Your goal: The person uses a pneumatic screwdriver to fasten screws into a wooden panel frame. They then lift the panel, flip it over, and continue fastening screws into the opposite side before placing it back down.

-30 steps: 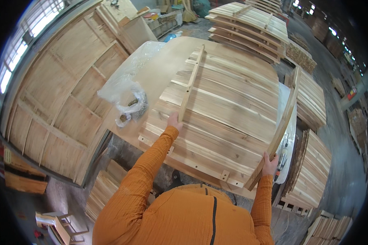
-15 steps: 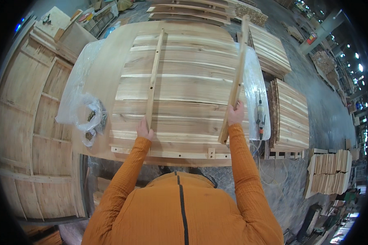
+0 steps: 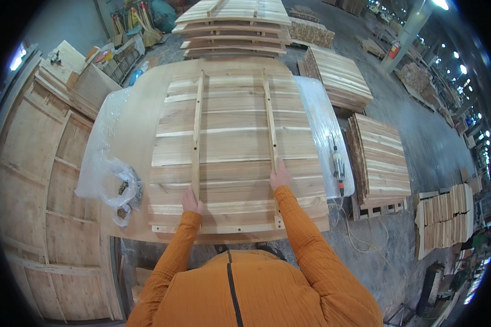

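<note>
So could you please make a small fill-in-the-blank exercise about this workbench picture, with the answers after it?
1. The left hand rests on the left wooden ____ that runs across the boards.
2. The right hand touches the right batten, and both sleeves are ____ in colour.
3. The power tool lies on the plastic sheet, to the ____ of the board panel.
4. A clear plastic ____ of small parts sits at the panel's left.

Missing words: batten; orange; right; bag
</note>
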The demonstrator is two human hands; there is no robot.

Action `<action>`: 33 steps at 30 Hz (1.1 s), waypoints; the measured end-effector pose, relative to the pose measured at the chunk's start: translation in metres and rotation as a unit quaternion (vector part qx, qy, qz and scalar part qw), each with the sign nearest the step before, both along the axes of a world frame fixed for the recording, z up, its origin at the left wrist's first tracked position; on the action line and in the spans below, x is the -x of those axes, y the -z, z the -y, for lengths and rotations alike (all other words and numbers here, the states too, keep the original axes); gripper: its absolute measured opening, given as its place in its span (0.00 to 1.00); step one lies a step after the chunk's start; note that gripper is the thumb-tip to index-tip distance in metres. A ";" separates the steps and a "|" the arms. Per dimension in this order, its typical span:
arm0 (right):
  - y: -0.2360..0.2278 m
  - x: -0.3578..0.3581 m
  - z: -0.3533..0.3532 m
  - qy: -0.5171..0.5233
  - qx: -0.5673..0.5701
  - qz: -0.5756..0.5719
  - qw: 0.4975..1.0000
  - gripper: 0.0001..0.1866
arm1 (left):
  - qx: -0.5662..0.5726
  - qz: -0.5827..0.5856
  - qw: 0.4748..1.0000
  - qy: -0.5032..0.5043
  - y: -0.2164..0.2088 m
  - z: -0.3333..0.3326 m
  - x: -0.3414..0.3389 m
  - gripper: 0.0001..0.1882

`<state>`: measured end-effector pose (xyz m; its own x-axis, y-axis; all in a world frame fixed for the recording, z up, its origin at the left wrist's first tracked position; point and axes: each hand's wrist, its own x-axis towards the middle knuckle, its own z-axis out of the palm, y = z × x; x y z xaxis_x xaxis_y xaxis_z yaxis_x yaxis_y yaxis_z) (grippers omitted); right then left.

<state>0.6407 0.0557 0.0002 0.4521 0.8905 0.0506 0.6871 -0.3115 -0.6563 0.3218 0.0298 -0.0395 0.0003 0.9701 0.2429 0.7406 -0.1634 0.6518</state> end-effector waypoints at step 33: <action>0.008 0.001 0.004 -0.025 -0.060 0.030 0.997 0.28 | 0.011 0.034 0.999 -0.002 -0.003 0.008 -0.005 0.37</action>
